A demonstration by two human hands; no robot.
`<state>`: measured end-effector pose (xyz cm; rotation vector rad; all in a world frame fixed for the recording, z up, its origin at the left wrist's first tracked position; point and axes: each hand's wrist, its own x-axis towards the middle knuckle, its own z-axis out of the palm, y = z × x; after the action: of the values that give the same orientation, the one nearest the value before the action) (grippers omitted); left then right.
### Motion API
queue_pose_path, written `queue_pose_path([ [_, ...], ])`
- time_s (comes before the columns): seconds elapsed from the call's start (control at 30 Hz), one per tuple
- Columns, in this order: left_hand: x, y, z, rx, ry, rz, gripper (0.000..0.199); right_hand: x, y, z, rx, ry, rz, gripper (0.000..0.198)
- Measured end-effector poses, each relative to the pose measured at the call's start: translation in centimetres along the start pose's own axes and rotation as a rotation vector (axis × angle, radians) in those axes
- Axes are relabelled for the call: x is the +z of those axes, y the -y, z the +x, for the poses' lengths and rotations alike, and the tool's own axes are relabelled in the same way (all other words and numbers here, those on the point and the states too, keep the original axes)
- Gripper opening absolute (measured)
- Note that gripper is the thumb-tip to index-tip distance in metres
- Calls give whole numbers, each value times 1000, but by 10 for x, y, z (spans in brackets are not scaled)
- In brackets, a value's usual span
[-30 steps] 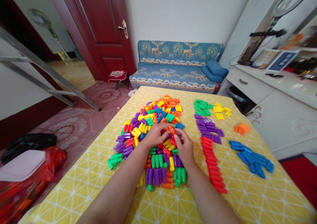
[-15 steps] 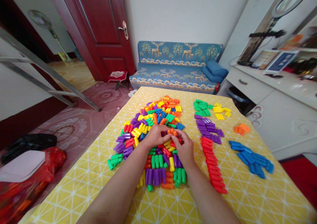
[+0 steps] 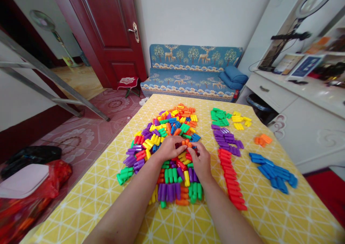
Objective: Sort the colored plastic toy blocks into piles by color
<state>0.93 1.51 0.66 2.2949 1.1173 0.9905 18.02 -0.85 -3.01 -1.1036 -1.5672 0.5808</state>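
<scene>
Orange plastic toy pieces [image 3: 187,143] with rounded ends are pinched between both of my hands, above a mixed heap. My left hand [image 3: 171,147] grips them from the left, its fingers partly hidden behind them. From the right, my right hand [image 3: 199,157] closes thumb and fingers on them. Beneath and around my hands spreads the heap of purple [image 3: 169,193], green [image 3: 170,175], yellow, red, blue and orange pieces. Some of the heap is covered by my hands and forearms.
Right of the heap lie single-colour groups: green [image 3: 219,117], yellow [image 3: 240,120], purple [image 3: 226,140], red [image 3: 232,181], orange [image 3: 262,140] and blue [image 3: 273,172]. A yellow patterned cloth [image 3: 105,204] covers the table. Beyond it stands a blue sofa [image 3: 185,76]; a white cabinet [image 3: 309,129] is at right.
The orange pieces between my fingers have shifted very slightly up and left. My hands otherwise keep nearly the same place and grip.
</scene>
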Motion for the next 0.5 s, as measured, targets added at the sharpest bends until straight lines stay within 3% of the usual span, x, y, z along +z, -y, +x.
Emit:
queue_pose_path([
  [0.33, 1, -1, 0, 7, -12, 71, 29, 0, -2, 0, 94, 6, 40, 21],
  [0.5, 2, -1, 1, -38, -54, 23, 18, 2, 0, -1, 196, -18, 165, 25],
])
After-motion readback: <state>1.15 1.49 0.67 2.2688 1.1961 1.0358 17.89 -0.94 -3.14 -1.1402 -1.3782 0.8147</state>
